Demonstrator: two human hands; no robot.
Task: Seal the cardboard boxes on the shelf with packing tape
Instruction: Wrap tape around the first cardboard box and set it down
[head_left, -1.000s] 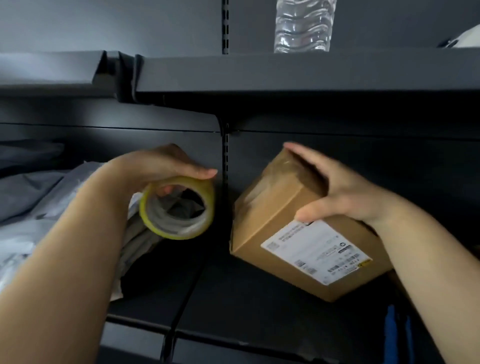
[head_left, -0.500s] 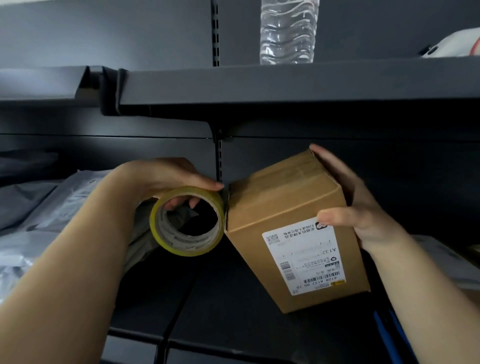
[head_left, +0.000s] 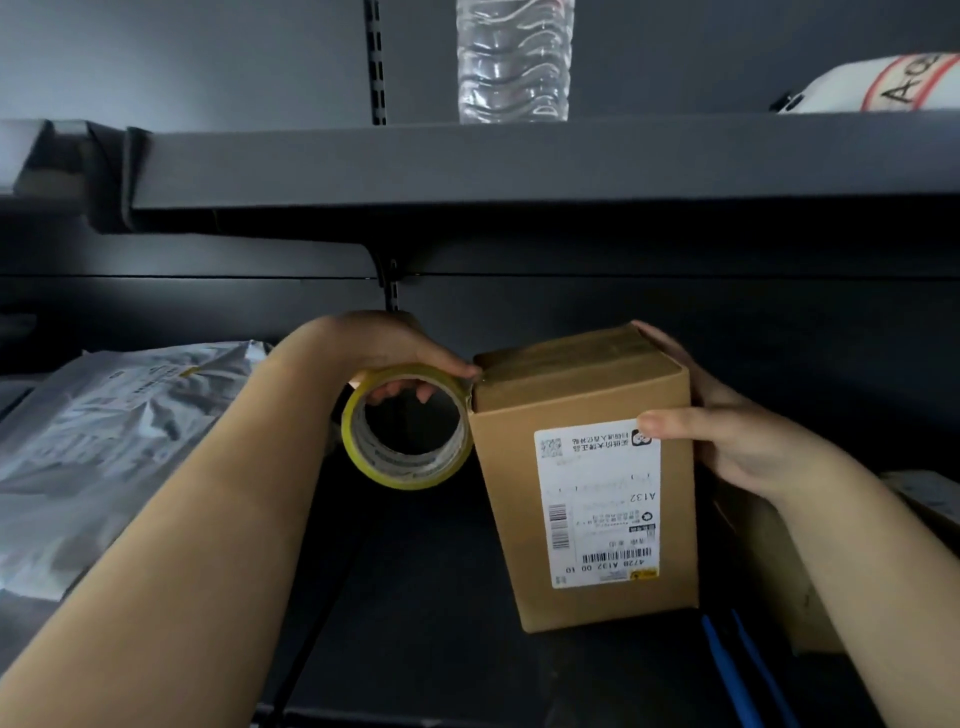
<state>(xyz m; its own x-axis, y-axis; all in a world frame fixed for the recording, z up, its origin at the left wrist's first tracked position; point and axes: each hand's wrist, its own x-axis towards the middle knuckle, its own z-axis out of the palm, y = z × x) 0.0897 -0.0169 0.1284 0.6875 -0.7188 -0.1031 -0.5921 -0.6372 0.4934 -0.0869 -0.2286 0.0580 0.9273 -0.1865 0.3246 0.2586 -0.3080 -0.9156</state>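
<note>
A brown rectangular cardboard box (head_left: 587, 467) is stood upright on the dark grey metal shelf (head_left: 415, 597), its white printed shipping label (head_left: 597, 501) turned toward the camera with the print upside down. The box is gripped by the right hand (head_left: 727, 441): the thumb is laid across the label's upper right corner and the fingers are wrapped round the box's right side and far top edge. Just left of the box, a roll of yellow-edged clear packing tape (head_left: 408, 426) is held on edge by the left hand (head_left: 384, 353), with fingers curled through the core and the thumb pressed over the roll's top. The roll is touching the box's upper left edge, and the thumb tip is placed at the box's top left corner. Whether a strip of tape is already stuck to the box top cannot be told.

Further left of the box, grey plastic mailer bags (head_left: 104, 441) are piled on the shelf. Below and right of the box, two blue strips (head_left: 737, 675) are seen, and another brown carton (head_left: 769, 561) is partly hidden behind the right forearm. Above the box, on the upper shelf, a clear ribbed plastic bottle (head_left: 514, 57) is stood, and to its right a white object with red-bordered lettering (head_left: 878, 85) is laid.
</note>
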